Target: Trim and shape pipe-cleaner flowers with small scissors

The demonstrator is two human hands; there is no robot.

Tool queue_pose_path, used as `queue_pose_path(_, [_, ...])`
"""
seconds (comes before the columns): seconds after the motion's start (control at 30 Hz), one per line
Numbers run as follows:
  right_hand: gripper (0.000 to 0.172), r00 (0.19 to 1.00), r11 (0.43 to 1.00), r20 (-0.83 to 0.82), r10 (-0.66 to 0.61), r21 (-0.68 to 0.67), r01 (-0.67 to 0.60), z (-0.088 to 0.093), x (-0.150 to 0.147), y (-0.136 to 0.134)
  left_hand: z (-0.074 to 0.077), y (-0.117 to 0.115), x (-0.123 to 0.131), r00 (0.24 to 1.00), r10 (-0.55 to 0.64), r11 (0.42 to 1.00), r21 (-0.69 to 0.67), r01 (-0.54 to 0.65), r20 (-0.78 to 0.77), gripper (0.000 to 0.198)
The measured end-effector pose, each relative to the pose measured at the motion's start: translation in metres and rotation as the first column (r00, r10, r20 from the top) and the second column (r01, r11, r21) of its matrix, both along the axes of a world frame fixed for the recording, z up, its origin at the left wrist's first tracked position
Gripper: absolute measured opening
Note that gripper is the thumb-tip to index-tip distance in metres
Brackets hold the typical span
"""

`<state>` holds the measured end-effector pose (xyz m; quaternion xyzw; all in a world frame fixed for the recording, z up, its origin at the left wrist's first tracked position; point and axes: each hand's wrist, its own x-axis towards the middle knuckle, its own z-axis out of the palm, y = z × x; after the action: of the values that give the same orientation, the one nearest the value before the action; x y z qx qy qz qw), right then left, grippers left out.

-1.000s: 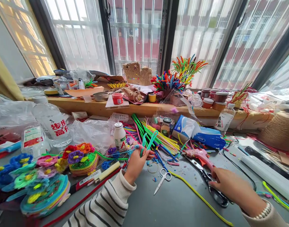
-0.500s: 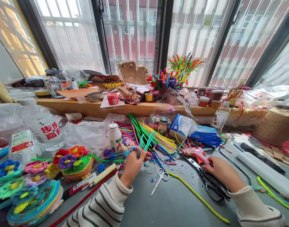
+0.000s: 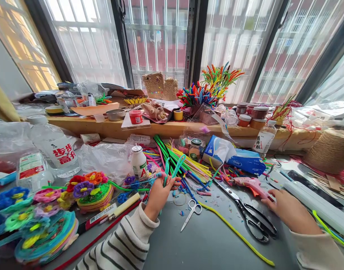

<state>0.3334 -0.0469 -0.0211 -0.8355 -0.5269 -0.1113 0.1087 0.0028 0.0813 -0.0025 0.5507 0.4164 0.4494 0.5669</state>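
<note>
Between the fingers of my left hand (image 3: 158,195) are turquoise pipe cleaners (image 3: 176,165), bent into narrow loops that point upward. My right hand (image 3: 290,210) is closed on the handle of a pink glue gun (image 3: 252,184), whose nozzle points left. Large black-handled scissors (image 3: 246,213) lie just left of that hand. Small white-handled scissors (image 3: 192,213) rest on the table between my hands. A long yellow pipe cleaner (image 3: 233,227) curves past both pairs. A heap of coloured pipe cleaners (image 3: 185,159) spreads behind my left hand.
Fuzzy flower pieces (image 3: 33,221) cover the left side, near a large water bottle (image 3: 55,150). A white bottle (image 3: 138,162), a glass jar (image 3: 194,149) and a blue tissue pack (image 3: 246,161) stand behind. At right are a white bar (image 3: 312,202) and a twine spool (image 3: 329,152).
My right hand has moved right with the glue gun, away from the large scissors, whose handles now show fully. My left hand stays nearly in place with the turquoise pipe cleaners.
</note>
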Motion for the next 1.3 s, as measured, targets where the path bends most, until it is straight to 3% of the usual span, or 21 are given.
queue_pose_path(0.03, [0.027, 0.999, 0.999, 0.02, 0.046, -0.017, -0.046, -0.001, -0.006, -0.005, -0.001, 0.0, 0.0, 1.0, -0.002, 1.0, 0.0, 0.002, 0.009, 0.029])
queue_pose_path(0.13, [0.021, 0.979, 0.975, -0.135, 0.154, -0.14, -0.173, -0.004, -0.029, -0.018, -0.001, 0.001, 0.001, 1.0, -0.01, 1.0, 0.002, 0.01, 0.004, 0.028])
queue_pose_path(0.33, [0.005, 0.974, 0.93, -0.187, 0.128, -0.318, -0.184, -0.004, -0.058, -0.018, 0.0, -0.001, 0.001, 0.999, -0.044, 0.999, 0.016, 0.044, -0.005, 0.028])
queue_pose_path(0.43, [0.003, 0.938, 0.911, -0.317, 0.138, -0.332, -0.246, 0.003, -0.059, -0.013, 0.002, -0.002, 0.001, 0.999, -0.038, 0.999, 0.02, 0.038, -0.013, 0.027])
queue_pose_path(0.5, [0.005, 0.859, 0.893, -0.489, 0.156, -0.302, -0.333, 0.009, -0.057, -0.012, 0.003, -0.002, 0.001, 0.999, -0.033, 0.999, 0.028, 0.033, -0.009, 0.028])
queue_pose_path(0.6, [0.009, 0.643, 0.879, -0.756, 0.123, -0.218, -0.424, 0.02, -0.058, -0.015, 0.005, -0.003, 0.001, 1.0, -0.001, 0.999, 0.045, 0.003, -0.03, 0.025])
queue_pose_path(0.7, [0.024, 0.386, 0.89, -0.922, 0.009, -0.169, -0.424, 0.029, -0.059, -0.019, 0.008, -0.004, 0.0, 0.993, 0.059, 0.997, 0.059, -0.053, -0.1, 0.021])
queue_pose_path(0.77, [0.032, 0.278, 0.896, -0.959, -0.049, -0.165, -0.411, 0.033, -0.06, -0.021, 0.011, -0.005, 0.0, 0.985, 0.095, 0.994, 0.061, -0.087, -0.144, 0.018])
queue_pose_path(0.83, [0.038, 0.249, 0.903, -0.966, -0.063, -0.161, -0.397, 0.035, -0.059, -0.021, 0.013, -0.006, 0.0, 0.98, 0.107, 0.993, 0.057, -0.099, -0.167, 0.016])
queue_pose_path(0.97, [0.048, 0.301, 0.938, -0.953, -0.036, -0.136, -0.319, 0.034, -0.057, -0.021, 0.014, -0.007, 0.0, 0.975, 0.121, 0.992, 0.06, -0.111, -0.184, 0.015])
queue_pose_path(1.03, [0.052, 0.284, 0.947, -0.958, -0.042, -0.128, -0.293, 0.032, -0.055, -0.021, 0.014, -0.008, 0.001, 0.976, 0.127, 0.991, 0.065, -0.117, -0.179, 0.015])
queue_pose_path(1.2, [0.043, 0.1, 0.983, -0.995, -0.007, -0.025, -0.183, 0.027, -0.055, -0.022, 0.013, -0.007, 0.0, 0.98, 0.119, 0.991, 0.082, -0.107, -0.162, 0.022])
queue_pose_path(1.3, [0.037, 0.02, 0.98, -0.998, 0.061, 0.056, -0.189, 0.025, -0.057, -0.022, 0.013, -0.006, 0.0, 0.981, 0.126, 0.99, 0.089, -0.114, -0.146, 0.025])
